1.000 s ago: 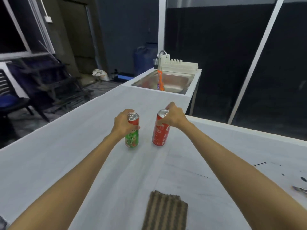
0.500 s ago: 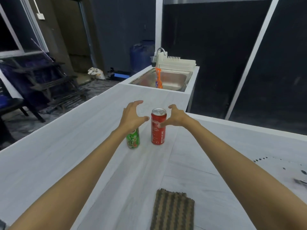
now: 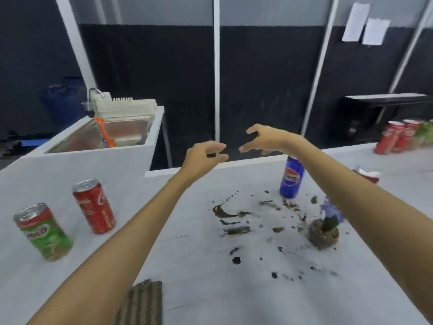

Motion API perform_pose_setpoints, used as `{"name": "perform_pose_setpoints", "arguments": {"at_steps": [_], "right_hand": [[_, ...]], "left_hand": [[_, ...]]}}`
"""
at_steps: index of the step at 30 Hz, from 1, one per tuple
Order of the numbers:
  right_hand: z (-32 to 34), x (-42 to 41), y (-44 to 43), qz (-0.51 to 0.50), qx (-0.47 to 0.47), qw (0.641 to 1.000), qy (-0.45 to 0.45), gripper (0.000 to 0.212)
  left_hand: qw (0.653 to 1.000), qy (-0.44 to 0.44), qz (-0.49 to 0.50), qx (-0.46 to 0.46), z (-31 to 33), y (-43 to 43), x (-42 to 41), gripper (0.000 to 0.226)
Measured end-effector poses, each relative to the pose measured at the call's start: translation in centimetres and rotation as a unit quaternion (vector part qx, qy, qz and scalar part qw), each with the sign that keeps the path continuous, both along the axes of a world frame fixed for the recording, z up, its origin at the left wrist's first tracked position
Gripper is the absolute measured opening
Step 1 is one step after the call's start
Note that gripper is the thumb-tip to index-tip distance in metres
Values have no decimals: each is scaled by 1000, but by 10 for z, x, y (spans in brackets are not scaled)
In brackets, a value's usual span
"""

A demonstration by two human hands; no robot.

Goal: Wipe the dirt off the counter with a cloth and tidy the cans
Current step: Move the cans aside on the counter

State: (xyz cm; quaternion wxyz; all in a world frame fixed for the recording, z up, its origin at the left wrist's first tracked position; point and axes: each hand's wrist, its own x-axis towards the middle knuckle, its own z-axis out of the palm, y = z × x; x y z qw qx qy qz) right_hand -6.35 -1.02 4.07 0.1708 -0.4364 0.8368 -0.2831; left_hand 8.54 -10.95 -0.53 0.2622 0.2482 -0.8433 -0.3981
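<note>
Nearest to me, beside my left forearm, lies one ribbed cloth with brown and green stripes, flat on the pale grey counter and cut by the lower edge of the view. It is apart from both hands. Between my two forearms, nearer than the hands, the dirt is spread as dark brown wet smears and many small black specks. Beside my right forearm, within this dirt, stands one small round brown pot with a purple plant.

Well to the left of my left arm two cans stand apart: one green can, its label too blurred to read, and one red can with white script that I cannot read. Just below my right wrist stands one blue can marked PEPSI. Behind the right forearm one half-hidden red can shows.

My left hand and right hand hang in the air over the counter's far edge with fingers loosely bent, grasping nothing, their fingertips near but apart.

Farther away, well to the right of the right hand, two red cans stand together, blurred. Far to the left of the left hand is one steel sink.
</note>
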Motion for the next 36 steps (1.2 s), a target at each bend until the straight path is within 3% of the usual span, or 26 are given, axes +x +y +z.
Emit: {"name": "perform_pose_setpoints", "arguments": {"at_steps": [6, 11, 14, 18, 21, 26, 36], "right_hand": [[-2, -87, 123, -131, -29, 991, -9, 43], [-27, -143, 191, -192, -34, 981, -18, 68], [-47, -168, 213, -203, -20, 978, -37, 80], [-79, -188, 219, -189, -25, 977, -93, 95], [-104, -197, 214, -170, -41, 975, -135, 101], [-135, -200, 206, -155, -108, 975, -113, 76], [-105, -192, 182, -129, -146, 978, -73, 69]], "left_hand": [[992, -13, -127, 0, -1, 83, -115, 36], [988, -27, -150, -4, -9, 110, -180, 43], [988, -46, -136, -53, -19, 112, -211, 55], [986, -79, -84, -118, -39, 97, -243, 73], [993, -91, -41, -62, -57, 88, -251, 83], [997, -64, -22, 36, -77, 80, -253, 73], [999, 14, 15, 30, -65, 76, -239, 65]]}}
